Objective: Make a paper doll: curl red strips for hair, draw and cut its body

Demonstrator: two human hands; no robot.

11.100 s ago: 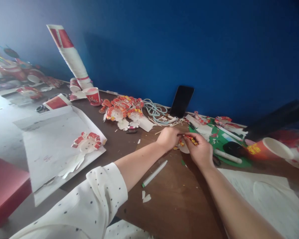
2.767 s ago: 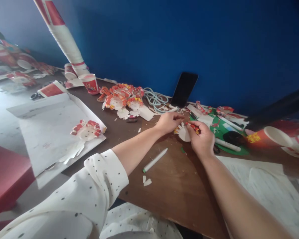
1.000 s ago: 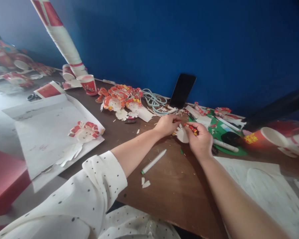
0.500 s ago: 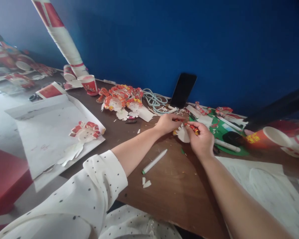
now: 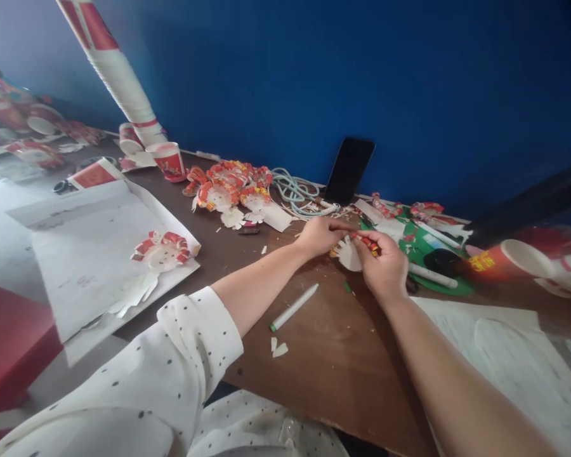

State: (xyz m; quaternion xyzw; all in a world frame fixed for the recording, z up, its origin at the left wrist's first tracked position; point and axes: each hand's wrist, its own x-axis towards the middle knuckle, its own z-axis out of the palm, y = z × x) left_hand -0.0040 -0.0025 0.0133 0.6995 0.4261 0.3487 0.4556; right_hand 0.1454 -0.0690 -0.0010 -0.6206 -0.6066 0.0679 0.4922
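the right hand pinches the fringed paper cutout, seemingly shaping it; the left hand meets it, grip unclear. the next move calls for light pressure.

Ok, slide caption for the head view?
Right hand holds a fringed paper piece, left hand beside it, above a littered brown table.

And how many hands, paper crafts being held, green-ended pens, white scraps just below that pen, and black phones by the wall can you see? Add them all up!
Left hand and right hand: 2
Held paper craft: 1
Green-ended pen: 1
White scraps just below that pen: 2
Black phone: 1
Total: 7
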